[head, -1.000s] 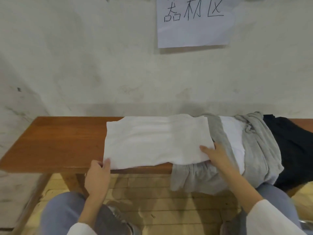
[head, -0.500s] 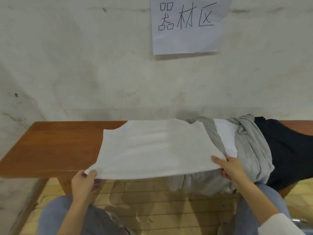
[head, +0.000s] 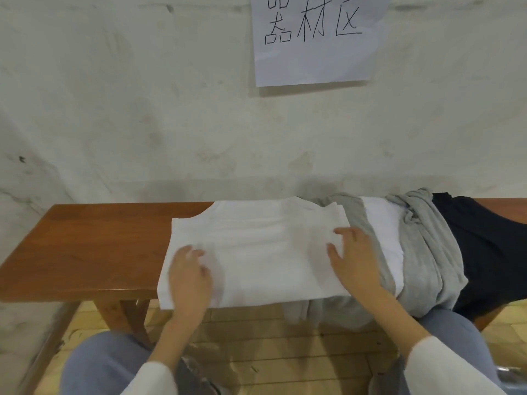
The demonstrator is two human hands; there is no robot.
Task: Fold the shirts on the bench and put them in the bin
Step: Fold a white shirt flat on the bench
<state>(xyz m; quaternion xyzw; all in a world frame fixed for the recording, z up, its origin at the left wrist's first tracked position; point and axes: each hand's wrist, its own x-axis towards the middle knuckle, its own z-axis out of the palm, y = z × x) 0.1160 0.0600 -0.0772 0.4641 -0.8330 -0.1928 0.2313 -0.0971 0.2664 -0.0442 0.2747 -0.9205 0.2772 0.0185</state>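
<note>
A white shirt (head: 256, 246), folded into a rough rectangle, lies flat on the wooden bench (head: 94, 246). My left hand (head: 189, 276) rests on its near left part with fingers spread. My right hand (head: 353, 258) lies flat on its right edge, fingers straight. To the right sits a heap of shirts: a grey one (head: 427, 252), a white one (head: 382, 232) and a dark one (head: 490, 252). No bin is in view.
The bench stands against a pale wall with a paper sign (head: 316, 38) taped above. Bare wood spans the bench's left half. Below are my knees (head: 108, 363) in blue trousers and a wooden floor (head: 256, 337).
Both hands lifted the shirt's near edge, folded it away from me, then let go. They now lie flat on top of the folded shirt.
</note>
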